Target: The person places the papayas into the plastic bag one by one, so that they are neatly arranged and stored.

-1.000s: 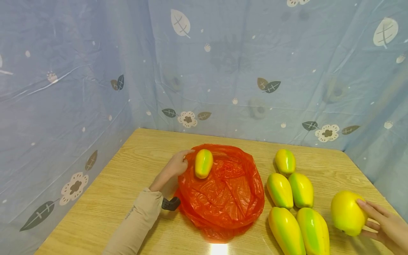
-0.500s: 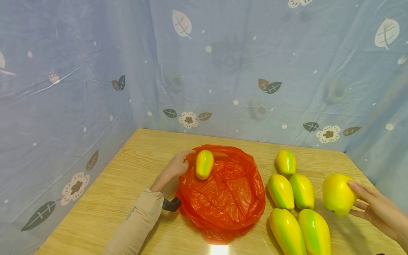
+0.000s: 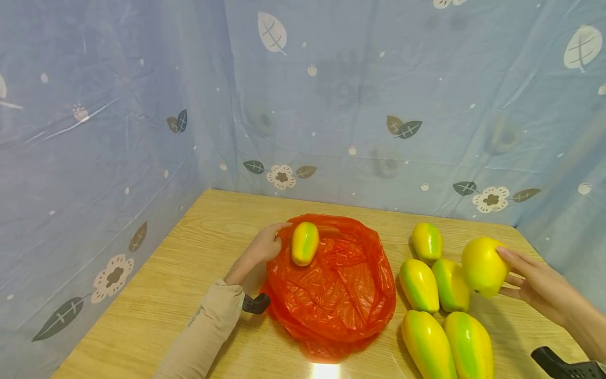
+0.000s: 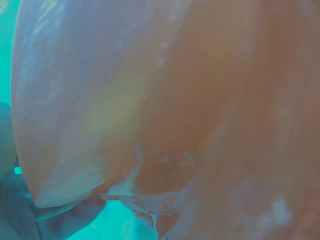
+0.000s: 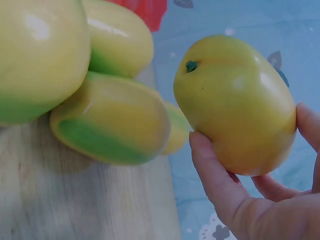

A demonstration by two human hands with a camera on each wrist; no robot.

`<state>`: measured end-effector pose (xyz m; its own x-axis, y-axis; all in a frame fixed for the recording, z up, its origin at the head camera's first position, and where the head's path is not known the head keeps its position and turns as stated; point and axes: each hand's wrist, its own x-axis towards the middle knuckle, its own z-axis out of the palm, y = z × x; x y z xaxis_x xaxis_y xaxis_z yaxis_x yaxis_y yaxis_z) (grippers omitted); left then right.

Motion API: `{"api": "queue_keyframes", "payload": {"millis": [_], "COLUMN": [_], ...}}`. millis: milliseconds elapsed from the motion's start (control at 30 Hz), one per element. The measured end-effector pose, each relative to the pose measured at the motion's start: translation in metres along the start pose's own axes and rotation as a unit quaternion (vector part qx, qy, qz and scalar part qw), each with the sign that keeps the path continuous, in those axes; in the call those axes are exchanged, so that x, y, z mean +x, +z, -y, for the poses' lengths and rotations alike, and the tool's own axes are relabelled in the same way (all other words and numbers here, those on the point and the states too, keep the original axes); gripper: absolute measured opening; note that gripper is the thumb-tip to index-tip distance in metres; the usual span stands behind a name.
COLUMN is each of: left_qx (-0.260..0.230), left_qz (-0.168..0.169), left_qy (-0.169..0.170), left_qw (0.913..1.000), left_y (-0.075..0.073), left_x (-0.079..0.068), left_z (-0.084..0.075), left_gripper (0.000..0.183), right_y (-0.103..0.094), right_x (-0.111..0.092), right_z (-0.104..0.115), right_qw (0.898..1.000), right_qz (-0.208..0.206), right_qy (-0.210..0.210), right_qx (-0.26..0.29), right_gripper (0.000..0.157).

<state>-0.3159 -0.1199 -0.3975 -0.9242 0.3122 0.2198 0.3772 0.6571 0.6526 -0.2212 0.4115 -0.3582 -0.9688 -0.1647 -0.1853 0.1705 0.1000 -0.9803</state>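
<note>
The left hand [image 3: 265, 243], stretched forward, pinches the left rim of one red bag [image 3: 341, 302] with one striped fruit [image 3: 305, 243] inside. To the right, five yellow-green fruits [image 3: 418, 285] rest on the table [image 3: 227, 221]; farther right, the right hand [image 3: 537, 279], pointing leftward, holds one yellow fruit [image 3: 483, 265] raised, fingers curved round it.

The bag [image 3: 341, 300] (one fruit [image 3: 305, 243] inside) lies left of five fruits [image 3: 418, 285].
</note>
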Motion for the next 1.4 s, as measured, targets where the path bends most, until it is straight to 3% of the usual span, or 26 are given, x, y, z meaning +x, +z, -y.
{"api": "queue_keyframes", "payload": {"millis": [200,367,833,933,1067,1167,1400], "left_qx": [0.001,-0.001,0.000,-0.001,-0.003,-0.004,-0.006], "left_qz": [-0.003,0.000,-0.006,-0.005,-0.002,0.000,-0.007], "left_qy": [0.005,-0.001,0.007,0.006,0.008,0.008,0.011], "left_qw": [1.0000,1.0000,1.0000,1.0000,1.0000,1.0000,0.9999], "left_y": [-0.001,0.000,0.001,0.001,0.002,0.003,0.002], "left_x": [-0.001,-0.002,-0.002,-0.002,-0.001,-0.001,-0.002], "left_z": [-0.001,-0.002,-0.003,-0.003,-0.002,-0.002,-0.004], "left_gripper": [0.049,0.050,0.050,0.050,0.049,0.049,0.048], "right_y": [0.014,0.024,0.057,0.064,0.075,0.083,0.104], "right_x": [0.010,0.019,0.040,0.044,0.050,0.054,0.064], "right_z": [0.011,0.019,0.032,0.034,0.037,0.039,0.045], "right_qw": [0.999,0.998,0.997,0.996,0.994,0.992,0.992], "right_qz": [0.029,0.058,0.078,0.078,0.074,0.072,0.081], "right_qy": [-0.008,-0.008,-0.014,-0.011,-0.010,-0.008,0.001], "right_qx": [0.023,0.011,-0.026,-0.043,-0.082,-0.099,-0.095], "right_gripper": [0.026,0.026,0.022,0.031,0.061,0.070,0.074]}}
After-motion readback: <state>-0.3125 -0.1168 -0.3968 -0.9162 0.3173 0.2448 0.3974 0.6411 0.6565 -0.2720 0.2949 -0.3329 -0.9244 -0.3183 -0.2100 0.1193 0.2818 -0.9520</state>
